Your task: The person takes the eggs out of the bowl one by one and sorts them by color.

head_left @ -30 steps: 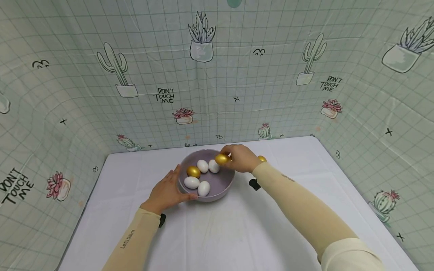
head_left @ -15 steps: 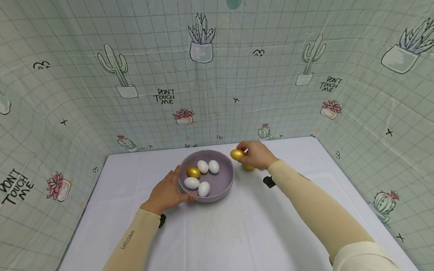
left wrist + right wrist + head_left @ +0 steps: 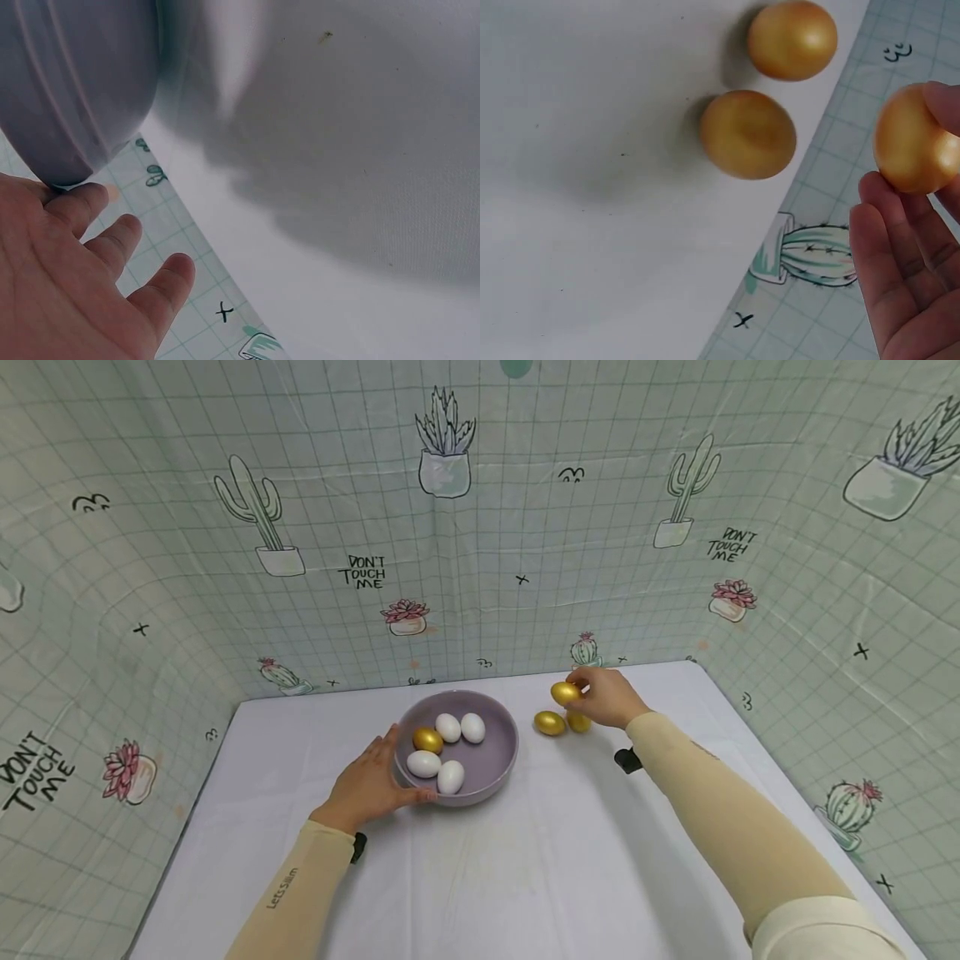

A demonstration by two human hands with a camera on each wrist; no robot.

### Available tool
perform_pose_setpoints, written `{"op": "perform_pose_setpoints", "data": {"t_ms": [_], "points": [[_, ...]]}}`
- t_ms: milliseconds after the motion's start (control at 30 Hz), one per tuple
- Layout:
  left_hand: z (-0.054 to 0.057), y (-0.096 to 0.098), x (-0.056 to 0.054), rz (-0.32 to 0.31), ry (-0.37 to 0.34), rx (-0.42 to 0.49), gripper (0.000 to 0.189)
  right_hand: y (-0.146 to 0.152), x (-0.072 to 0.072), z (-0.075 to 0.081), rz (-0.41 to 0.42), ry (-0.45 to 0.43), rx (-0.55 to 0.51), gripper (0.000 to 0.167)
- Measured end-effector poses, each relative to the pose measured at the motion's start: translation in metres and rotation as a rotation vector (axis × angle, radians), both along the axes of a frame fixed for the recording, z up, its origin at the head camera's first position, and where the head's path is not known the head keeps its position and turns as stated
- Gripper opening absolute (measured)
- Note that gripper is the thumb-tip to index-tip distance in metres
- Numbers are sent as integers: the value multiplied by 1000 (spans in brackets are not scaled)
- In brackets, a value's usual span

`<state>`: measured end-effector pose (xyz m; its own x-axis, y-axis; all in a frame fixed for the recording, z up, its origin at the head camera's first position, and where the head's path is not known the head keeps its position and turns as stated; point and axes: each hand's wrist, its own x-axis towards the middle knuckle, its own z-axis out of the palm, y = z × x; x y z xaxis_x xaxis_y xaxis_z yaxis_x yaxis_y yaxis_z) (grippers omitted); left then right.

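Observation:
In the head view, my left hand (image 3: 367, 787) rests against the near-left side of a mauve bowl (image 3: 495, 768), thumb and fingers spread along its rim. The left wrist view shows those fingers (image 3: 169, 289) fairly straight, one fingertip touching the bowl (image 3: 82, 82). Inside are one golden egg (image 3: 427, 741) and several white eggs (image 3: 424, 764). Right of the bowl, my right hand (image 3: 611, 697) pinches another golden egg (image 3: 565, 693) by one end. Just below it two more golden eggs lie on the cloth, one on the left (image 3: 550, 723) and one partly hidden egg (image 3: 578, 722).
A white cloth (image 3: 480, 877) covers the table. Behind and to both sides hangs a grid-patterned curtain (image 3: 480, 543) printed with cacti, close to the table's back edge. Black wrist cameras show under both forearms, one beside the right sleeve (image 3: 705, 785).
My right hand has carried the golden egg from over the bowl rightward, to above the two golden eggs on the cloth. My left hand and the bowl have stayed put.

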<state>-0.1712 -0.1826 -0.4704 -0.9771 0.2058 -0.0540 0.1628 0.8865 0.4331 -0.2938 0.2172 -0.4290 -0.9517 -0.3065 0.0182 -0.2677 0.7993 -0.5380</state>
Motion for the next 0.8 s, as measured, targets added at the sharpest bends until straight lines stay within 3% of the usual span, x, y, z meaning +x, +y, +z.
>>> {"op": "perform_pose_setpoints", "data": {"t_ms": [233, 800], "points": [[1, 0, 1, 3, -9, 5, 133, 19, -3, -10, -60, -47, 28, 43], [0, -1, 0, -3, -2, 4, 133, 44, -1, -32, -169, 4, 63, 44]]}}
